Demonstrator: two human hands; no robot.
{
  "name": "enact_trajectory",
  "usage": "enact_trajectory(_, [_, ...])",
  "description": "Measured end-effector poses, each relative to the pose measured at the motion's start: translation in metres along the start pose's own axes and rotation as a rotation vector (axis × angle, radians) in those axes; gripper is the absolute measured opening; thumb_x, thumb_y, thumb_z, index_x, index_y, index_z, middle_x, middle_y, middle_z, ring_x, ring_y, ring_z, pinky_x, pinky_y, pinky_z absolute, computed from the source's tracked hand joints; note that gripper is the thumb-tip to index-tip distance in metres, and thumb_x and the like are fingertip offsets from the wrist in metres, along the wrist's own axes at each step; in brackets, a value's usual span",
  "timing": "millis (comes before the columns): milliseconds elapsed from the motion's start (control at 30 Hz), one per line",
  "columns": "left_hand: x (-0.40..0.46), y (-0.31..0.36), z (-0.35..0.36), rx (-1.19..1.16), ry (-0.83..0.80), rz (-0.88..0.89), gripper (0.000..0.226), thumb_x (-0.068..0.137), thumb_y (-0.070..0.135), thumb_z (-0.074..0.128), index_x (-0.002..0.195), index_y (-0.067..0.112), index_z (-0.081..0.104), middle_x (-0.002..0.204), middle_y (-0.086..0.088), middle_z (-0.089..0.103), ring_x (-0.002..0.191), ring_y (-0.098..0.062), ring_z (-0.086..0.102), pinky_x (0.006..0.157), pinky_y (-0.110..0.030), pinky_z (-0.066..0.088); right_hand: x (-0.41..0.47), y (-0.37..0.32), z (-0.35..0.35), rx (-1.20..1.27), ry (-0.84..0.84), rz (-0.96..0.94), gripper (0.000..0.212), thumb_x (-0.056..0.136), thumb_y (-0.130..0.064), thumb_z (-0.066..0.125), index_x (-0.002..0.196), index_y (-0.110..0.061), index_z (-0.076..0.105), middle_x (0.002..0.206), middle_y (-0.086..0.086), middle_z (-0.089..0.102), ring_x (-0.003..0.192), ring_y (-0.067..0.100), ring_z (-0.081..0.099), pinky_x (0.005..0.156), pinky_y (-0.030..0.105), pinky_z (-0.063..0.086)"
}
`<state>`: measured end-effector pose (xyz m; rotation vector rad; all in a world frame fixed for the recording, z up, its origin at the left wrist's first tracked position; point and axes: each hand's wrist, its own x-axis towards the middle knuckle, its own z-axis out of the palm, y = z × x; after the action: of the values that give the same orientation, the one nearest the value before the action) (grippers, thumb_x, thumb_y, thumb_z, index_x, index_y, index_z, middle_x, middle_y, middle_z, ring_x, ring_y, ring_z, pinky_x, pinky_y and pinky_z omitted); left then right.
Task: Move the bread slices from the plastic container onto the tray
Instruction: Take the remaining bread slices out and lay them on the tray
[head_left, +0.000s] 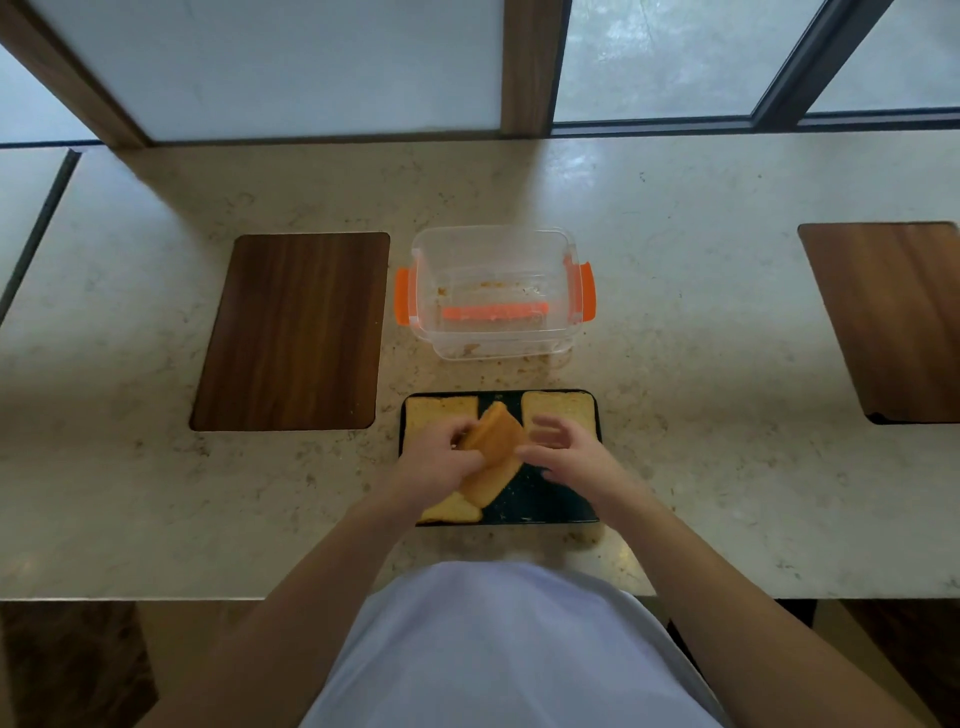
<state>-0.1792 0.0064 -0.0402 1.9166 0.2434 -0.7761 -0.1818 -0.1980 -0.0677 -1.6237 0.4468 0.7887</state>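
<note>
A clear plastic container (496, 291) with orange clips stands on the counter, holding only crumbs. In front of it lies a black tray (545, 501). One bread slice (439, 408) lies flat at the tray's far left, another bread slice (558, 405) at its far right, and a third bread slice (452, 512) at the near left corner. My left hand (439, 460) grips a tilted stack of bread slices (493, 447) above the tray's middle. My right hand (563, 449) hovers just right of the stack, fingers spread, touching or nearly touching its edge.
A dark wooden board (291, 332) is set into the stone counter left of the container, and another wooden board (893, 317) at the far right. Crumbs are scattered around the container and tray. Windows run along the counter's far edge.
</note>
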Motion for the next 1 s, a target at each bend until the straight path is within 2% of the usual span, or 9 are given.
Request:
enact_trajectory(67, [0.001,0.01,0.0,0.131,-0.103,0.087,0.027,0.092,0.021,0.063,0.118,0.027,0.062,0.106,0.003,0.064,0.096,-0.014,0.062,0.074,-0.027,0.05,-0.004,-0.009,-0.006,-0.106,-0.03,-0.177,0.051,0.085,-0.032,0.079,0.132,-0.028,0.06,0.122,-0.01,0.07,0.111,0.007,0.066,0.1,0.036,0.053])
enact_trajectory(167, [0.008,0.022,0.001,0.148,-0.139,0.127,0.023,0.087,0.028,0.068,0.109,0.034,0.063,0.1,0.008,0.066,0.089,-0.007,0.063,0.068,-0.022,0.047,-0.009,-0.015,-0.02,-0.117,-0.053,-0.275,0.026,0.089,-0.025,0.075,0.114,-0.021,0.072,0.109,-0.005,0.076,0.103,0.012,0.07,0.094,0.038,0.055])
enact_trajectory(233, [0.015,0.023,0.003,0.033,-0.087,0.099,0.027,0.082,0.033,0.073,0.108,0.033,0.064,0.103,0.006,0.067,0.092,-0.011,0.064,0.069,-0.024,0.049,-0.012,-0.01,-0.03,-0.052,-0.007,-0.276,0.023,0.088,-0.022,0.076,0.109,-0.015,0.072,0.106,0.003,0.077,0.101,0.02,0.072,0.093,0.043,0.057])
enact_trajectory(300, [0.022,0.018,0.008,-0.112,-0.021,0.034,0.027,0.083,0.029,0.076,0.107,0.028,0.064,0.108,-0.001,0.066,0.095,-0.016,0.066,0.071,-0.028,0.055,-0.015,-0.001,-0.039,0.061,0.028,-0.235,0.026,0.087,-0.02,0.076,0.111,-0.01,0.07,0.109,0.008,0.076,0.103,0.025,0.072,0.093,0.046,0.058])
enact_trajectory(433, [0.032,0.004,0.025,-0.251,-0.018,-0.099,0.03,0.087,0.018,0.077,0.112,0.015,0.061,0.112,-0.007,0.066,0.096,-0.018,0.069,0.069,-0.025,0.059,-0.018,0.022,-0.047,0.164,0.099,-0.099,0.031,0.087,-0.026,0.077,0.113,-0.011,0.067,0.112,0.008,0.075,0.101,0.022,0.072,0.09,0.045,0.06])
enact_trajectory(533, [0.037,-0.002,0.044,-0.209,-0.022,-0.163,0.035,0.085,0.011,0.077,0.115,0.012,0.059,0.112,-0.008,0.065,0.093,-0.019,0.069,0.069,-0.027,0.062,-0.015,0.035,-0.046,0.002,0.242,-0.023,0.026,0.088,-0.028,0.076,0.109,-0.016,0.064,0.106,0.006,0.072,0.093,0.018,0.071,0.075,0.034,0.06])
enact_trajectory(633, [0.042,-0.007,0.06,-0.149,0.013,-0.237,0.038,0.084,0.006,0.077,0.116,0.011,0.058,0.11,-0.009,0.062,0.093,-0.022,0.069,0.073,-0.033,0.063,-0.009,0.046,-0.045,-0.228,0.371,0.005,0.026,0.087,-0.032,0.076,0.105,-0.018,0.065,0.099,-0.002,0.069,0.088,0.012,0.066,0.072,0.031,0.056])
enact_trajectory(800, [0.051,-0.014,0.073,-0.105,0.088,-0.244,0.028,0.086,0.008,0.076,0.107,0.013,0.058,0.109,-0.008,0.061,0.099,-0.022,0.065,0.082,-0.036,0.061,-0.003,0.053,-0.04,-0.419,0.427,0.027,0.03,0.089,-0.037,0.073,0.112,-0.02,0.067,0.098,-0.007,0.068,0.086,0.009,0.062,0.06,0.021,0.043])
enact_trajectory(1000, [0.055,-0.016,0.076,-0.046,0.107,-0.212,0.019,0.091,0.022,0.072,0.105,0.015,0.061,0.097,-0.008,0.067,0.086,-0.02,0.069,0.075,-0.034,0.062,-0.003,0.054,-0.04,-0.532,0.454,0.038,0.03,0.09,-0.04,0.07,0.112,-0.02,0.063,0.098,-0.006,0.068,0.079,0.006,0.058,0.055,0.019,0.035])
